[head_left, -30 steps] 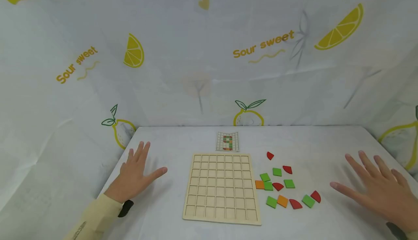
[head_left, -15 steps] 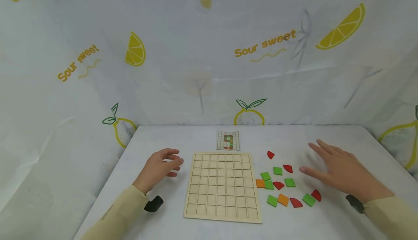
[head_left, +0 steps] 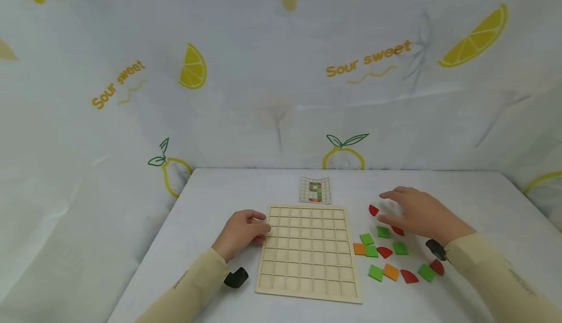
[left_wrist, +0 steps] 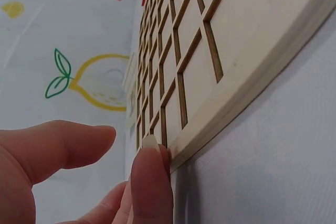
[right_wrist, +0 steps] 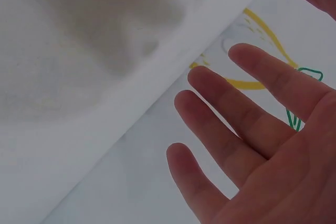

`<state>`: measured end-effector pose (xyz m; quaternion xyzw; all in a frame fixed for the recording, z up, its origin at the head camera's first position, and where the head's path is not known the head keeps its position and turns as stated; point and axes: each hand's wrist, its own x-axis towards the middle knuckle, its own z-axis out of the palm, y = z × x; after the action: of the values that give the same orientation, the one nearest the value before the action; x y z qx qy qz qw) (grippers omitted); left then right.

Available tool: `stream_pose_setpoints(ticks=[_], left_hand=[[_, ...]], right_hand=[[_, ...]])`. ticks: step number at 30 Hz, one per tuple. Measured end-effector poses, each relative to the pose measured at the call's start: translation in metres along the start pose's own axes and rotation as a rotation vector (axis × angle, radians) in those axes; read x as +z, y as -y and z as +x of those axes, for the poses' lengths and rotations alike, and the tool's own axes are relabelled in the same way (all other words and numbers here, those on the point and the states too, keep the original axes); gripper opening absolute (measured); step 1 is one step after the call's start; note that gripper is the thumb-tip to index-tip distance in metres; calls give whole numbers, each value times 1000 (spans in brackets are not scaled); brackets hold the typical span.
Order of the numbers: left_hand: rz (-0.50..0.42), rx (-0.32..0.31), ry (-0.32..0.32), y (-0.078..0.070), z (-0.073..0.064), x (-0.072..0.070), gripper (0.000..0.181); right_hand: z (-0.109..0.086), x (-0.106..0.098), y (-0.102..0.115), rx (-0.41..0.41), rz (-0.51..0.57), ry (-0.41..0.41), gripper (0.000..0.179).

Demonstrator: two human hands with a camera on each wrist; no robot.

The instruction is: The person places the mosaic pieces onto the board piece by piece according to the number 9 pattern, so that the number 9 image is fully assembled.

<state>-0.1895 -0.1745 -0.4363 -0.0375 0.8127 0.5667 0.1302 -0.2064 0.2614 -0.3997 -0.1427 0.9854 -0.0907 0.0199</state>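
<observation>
My left hand [head_left: 240, 232] is at the left edge of the pale wooden grid board [head_left: 308, 250]. In the left wrist view, one fingertip [left_wrist: 151, 182] is right at the board's rim, and another finger [left_wrist: 73, 145] stands apart from it. Over the far part of the loose pieces hovers my right hand [head_left: 419, 214], fingers spread and nothing between them. Below and beside it lie a red quarter-circle piece [head_left: 373, 210] and a second red quarter-circle [head_left: 397, 231], partly covered by the hand. A green square tile [head_left: 384, 232] lies just nearer.
A small pattern card [head_left: 314, 190] with a coloured figure on a grid lies behind the board. Right of the board are scattered several green squares, red quarter-circles and orange squares [head_left: 391, 272]. A white cloth printed with lemons [head_left: 344, 157] hangs behind the table.
Both hands have moved inward. The left has come to the board's left edge, its fingers less spread. The right has gone left, over the pieces. The camera view has shifted slightly.
</observation>
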Motion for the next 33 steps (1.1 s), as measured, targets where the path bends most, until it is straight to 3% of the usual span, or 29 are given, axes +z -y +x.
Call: stream_pose_setpoints(ticks=[6,16,33], left_hand=[[9,-12,-6,4,0,5,41],[13,-27,-11,6,1,2,37],[49,-27,-35,4,-3,-1,30]], right_hand=[[17,2,6,-12,46,79,53],[37,10,3,32,87,183,46],[45,18,-4,2,78,144,25]])
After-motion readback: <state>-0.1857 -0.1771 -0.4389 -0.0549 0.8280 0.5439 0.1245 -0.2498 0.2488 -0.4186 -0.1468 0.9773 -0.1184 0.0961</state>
